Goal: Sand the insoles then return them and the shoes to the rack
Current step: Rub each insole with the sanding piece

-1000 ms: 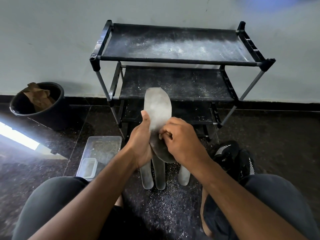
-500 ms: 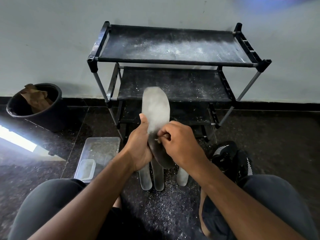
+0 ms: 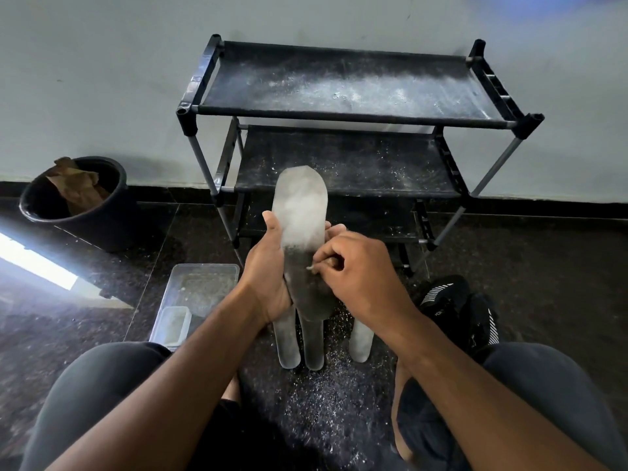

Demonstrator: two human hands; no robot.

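Insoles: one [image 3: 299, 212] in left hand [image 3: 268, 277], three [image 3: 314, 345] on floor.

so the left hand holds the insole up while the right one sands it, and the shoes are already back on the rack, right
Not quite. The head view shows the black shoes on the floor by the right knee, not on the rack, whose visible shelves hold only dust. The rest stands: the left hand holds the insole and the right hand sands it.

Rack [image 3: 343, 117] against wall; bucket [image 3: 73, 202] left; shoes [image 3: 458, 311] right; tray [image 3: 200, 287] front-left.
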